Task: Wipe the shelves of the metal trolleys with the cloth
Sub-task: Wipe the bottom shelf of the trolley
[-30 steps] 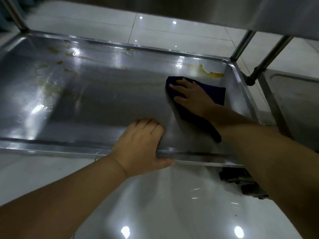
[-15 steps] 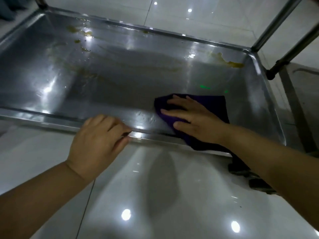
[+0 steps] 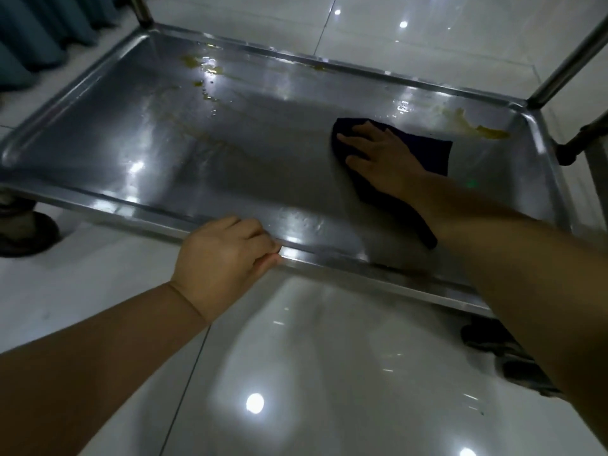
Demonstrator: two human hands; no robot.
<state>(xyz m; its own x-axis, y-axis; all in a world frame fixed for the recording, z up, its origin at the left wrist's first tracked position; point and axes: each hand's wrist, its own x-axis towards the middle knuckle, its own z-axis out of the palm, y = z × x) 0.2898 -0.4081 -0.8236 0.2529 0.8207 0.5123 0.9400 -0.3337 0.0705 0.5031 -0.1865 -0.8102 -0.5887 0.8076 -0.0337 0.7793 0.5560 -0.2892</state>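
The right hand (image 3: 383, 158) lay flat on the cloth (image 3: 431, 153), right of centre in the frame, fingers straight and spread, pressing it onto the shelf (image 3: 230, 153). The left hand (image 3: 223, 258) gripped the near rim at lower centre, fingers curled over the edge. To do this well, I'd say firm palm pressure and long overlapping strokes, worked into the corners. Yellow smears (image 3: 488, 131) sat just beyond the cloth at upper right, and spots (image 3: 204, 70) sat towards upper left. The cloth looked dark, soft and loosely folded, its tail trailing under the wrist. The shelf was a shallow steel tray, glossy and wet-streaked, with a rounded raised rim.
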